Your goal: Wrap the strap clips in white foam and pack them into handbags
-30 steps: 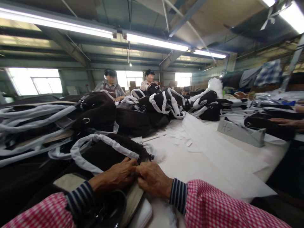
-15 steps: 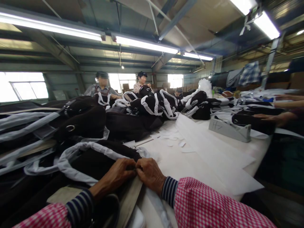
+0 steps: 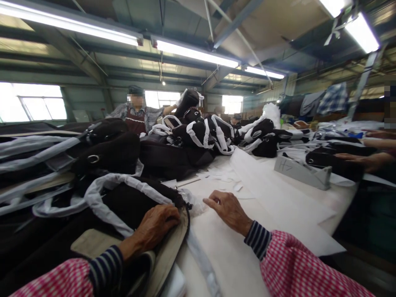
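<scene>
A dark bag (image 3: 123, 202) with a handle (image 3: 108, 177) wrapped in white lies at the left front, its beige inner edge (image 3: 176, 243) turned up. My left hand (image 3: 156, 227) is closed on the bag's upper edge, thumb towards the beige lining. Apart from the bag, my right hand (image 3: 230, 210) hovers over the table with loosely bent fingers and nothing visible in them. Clear plastic film (image 3: 196, 202) sits between its fingertips and the bag's corner. A white-wrapped strap (image 3: 201, 260) hangs beside the bag.
More dark bags (image 3: 198, 134) with white-wrapped handles are heaped across the back and left. White paper sheets (image 3: 278, 198) and a grey tape dispenser (image 3: 303, 171) lie on the white table (image 3: 213, 235). A co-worker's hand (image 3: 355, 159) rests on a bag at right; another person (image 3: 136, 111) stands behind the heap.
My right hand has let go of the bag's edge and moved right, away from it. My left hand stays on the bag. A dark bag has been raised at the back.
</scene>
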`<state>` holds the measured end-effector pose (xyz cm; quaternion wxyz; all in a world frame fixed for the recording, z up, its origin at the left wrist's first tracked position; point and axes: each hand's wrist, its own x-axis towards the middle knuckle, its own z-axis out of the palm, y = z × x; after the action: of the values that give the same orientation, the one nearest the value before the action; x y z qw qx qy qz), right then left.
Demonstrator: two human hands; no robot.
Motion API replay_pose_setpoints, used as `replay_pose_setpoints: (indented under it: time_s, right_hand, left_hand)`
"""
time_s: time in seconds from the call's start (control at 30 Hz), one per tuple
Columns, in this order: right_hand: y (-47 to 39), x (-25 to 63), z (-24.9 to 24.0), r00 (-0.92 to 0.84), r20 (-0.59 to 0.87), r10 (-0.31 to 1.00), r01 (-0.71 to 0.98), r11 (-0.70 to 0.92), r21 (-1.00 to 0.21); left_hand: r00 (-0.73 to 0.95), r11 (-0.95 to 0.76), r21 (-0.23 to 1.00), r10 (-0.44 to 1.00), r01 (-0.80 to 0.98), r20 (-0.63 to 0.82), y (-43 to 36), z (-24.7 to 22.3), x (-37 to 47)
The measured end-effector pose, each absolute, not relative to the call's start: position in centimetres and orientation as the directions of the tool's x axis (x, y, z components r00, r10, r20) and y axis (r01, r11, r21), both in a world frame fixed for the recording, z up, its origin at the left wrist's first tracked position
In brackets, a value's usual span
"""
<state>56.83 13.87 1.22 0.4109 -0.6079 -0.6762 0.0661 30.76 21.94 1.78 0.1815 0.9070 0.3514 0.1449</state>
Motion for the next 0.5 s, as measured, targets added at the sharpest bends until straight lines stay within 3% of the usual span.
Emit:
replay_pose_setpoints:
  time_s: [0.1,0.33,0.5]
  right_hand:
    - [14.4,56.5,-0.1,-0.038,0.417,0.908,0.795,0.28,-0.539]
    - [11.7,58.2,0.3,-0.064,0.392,0.918,0.731,0.311,-0.608]
    - [5.8,62.6,1.9,-0.057,0.219,0.974,0.717,0.192,-0.67]
  left_hand:
    - [0.704,-0.686,0.401,0.698,0.607,0.131,22.1,1.6,30.6]
    - [0.717,-0.706,0.364,0.685,0.608,0.131,22.1,1.6,30.6]
    - [0.744,-0.74,0.331,0.653,0.586,0.142,21.9,1.4,30.5]
